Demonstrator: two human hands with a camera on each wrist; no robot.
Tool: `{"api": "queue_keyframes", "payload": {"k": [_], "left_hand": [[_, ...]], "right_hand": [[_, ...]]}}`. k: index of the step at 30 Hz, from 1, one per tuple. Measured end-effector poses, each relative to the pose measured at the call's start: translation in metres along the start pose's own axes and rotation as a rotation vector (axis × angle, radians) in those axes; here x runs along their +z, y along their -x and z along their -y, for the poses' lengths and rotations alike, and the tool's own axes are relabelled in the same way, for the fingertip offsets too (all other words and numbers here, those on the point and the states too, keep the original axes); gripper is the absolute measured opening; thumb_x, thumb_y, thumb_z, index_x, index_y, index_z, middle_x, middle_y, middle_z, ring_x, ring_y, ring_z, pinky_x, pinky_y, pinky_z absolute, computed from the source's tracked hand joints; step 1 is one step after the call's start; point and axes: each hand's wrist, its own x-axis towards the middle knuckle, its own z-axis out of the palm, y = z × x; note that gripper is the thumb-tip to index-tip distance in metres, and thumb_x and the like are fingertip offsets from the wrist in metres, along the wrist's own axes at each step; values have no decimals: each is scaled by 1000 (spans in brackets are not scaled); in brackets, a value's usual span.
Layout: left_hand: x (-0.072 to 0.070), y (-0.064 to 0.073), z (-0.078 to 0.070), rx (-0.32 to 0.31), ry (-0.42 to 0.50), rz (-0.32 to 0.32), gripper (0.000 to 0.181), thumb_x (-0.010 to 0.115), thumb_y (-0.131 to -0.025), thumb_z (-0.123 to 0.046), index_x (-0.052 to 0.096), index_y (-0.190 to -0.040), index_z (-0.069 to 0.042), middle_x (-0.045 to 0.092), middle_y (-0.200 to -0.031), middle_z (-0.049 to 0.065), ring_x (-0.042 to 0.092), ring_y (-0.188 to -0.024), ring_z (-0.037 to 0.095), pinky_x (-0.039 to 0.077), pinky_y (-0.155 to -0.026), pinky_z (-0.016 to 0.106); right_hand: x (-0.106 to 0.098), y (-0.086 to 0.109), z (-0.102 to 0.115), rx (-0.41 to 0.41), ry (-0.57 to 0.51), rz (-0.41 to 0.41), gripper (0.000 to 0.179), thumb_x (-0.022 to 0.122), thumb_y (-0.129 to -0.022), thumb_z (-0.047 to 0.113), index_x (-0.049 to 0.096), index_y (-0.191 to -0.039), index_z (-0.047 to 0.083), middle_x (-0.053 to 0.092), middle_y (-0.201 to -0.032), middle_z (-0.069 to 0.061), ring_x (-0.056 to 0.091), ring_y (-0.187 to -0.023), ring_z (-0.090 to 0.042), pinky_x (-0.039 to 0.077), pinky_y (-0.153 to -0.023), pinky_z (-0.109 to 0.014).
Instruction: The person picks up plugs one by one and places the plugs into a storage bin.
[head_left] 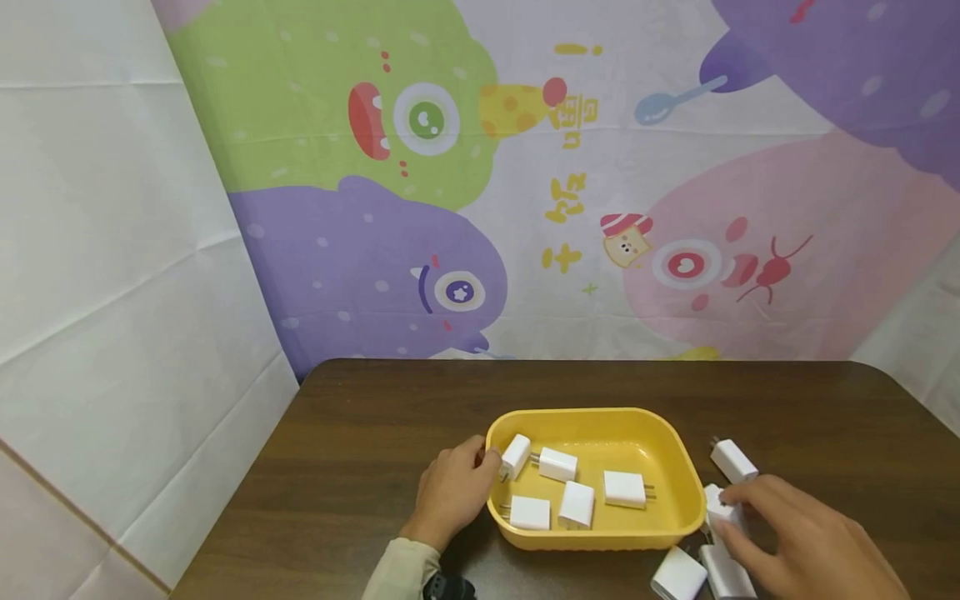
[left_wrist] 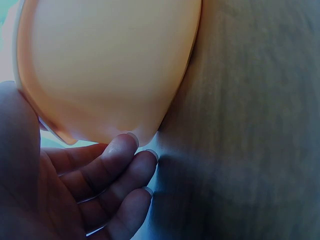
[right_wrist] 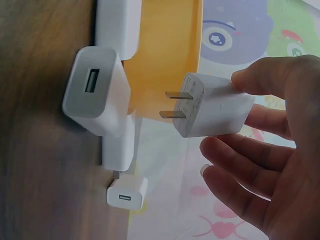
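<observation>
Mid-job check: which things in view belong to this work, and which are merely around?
Likely part of the job:
white charger, held in the right hand
yellow tray, held by the left hand
five chargers in the tray
four chargers on the table beside it

Likely just surroundings:
table
cartoon backdrop
white sheeting
dark device on the left wrist

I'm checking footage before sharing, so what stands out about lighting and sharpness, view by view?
Head view: fairly even light, soft shine inside the yellow tray; left wrist: dim, bluish, tray washed to peach, dark shadow on the table beside the left hand; right wrist: muted colors, but the charger in the right hand looks crisp.
</observation>
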Motion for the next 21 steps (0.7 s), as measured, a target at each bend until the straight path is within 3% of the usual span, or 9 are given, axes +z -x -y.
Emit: {"api": "queue_keyframes", "payload": {"k": [7, 13, 21], "left_hand": [[0, -1, 0, 4, -9, 0, 28, 49, -99, -37, 52, -76, -20, 46, -62, -3, 46, -57, 15, 35, -56, 35], [0, -1, 0, 8, -8, 2, 27, 49, -98, -37, 53, -77, -21, 48, -63, -3, 48, -58, 15, 35, -56, 35], [-1, 0, -1, 12, -9, -1, 26, 49, -99, -35, 53, -77, -21, 49, -64, -3, 48, -59, 15, 36, -57, 35]], "right_hand": [[-2, -6, 9, -15, -19, -20, 39, 85, -77, 41, 66, -105, 21, 63, -94, 5, 55, -74, -16, 56, -74, -51], [-3, -9, 15, -103, -14, -98, 32, 83, -80, 39, 64, -100, 25, 52, -84, 13, 50, -74, -10, 51, -64, -34], [-7, -10, 20, -174, 5, -213, 32, 86, -77, 36, 63, -98, 29, 53, -85, 18, 49, -72, -6, 50, -62, -33]]}}
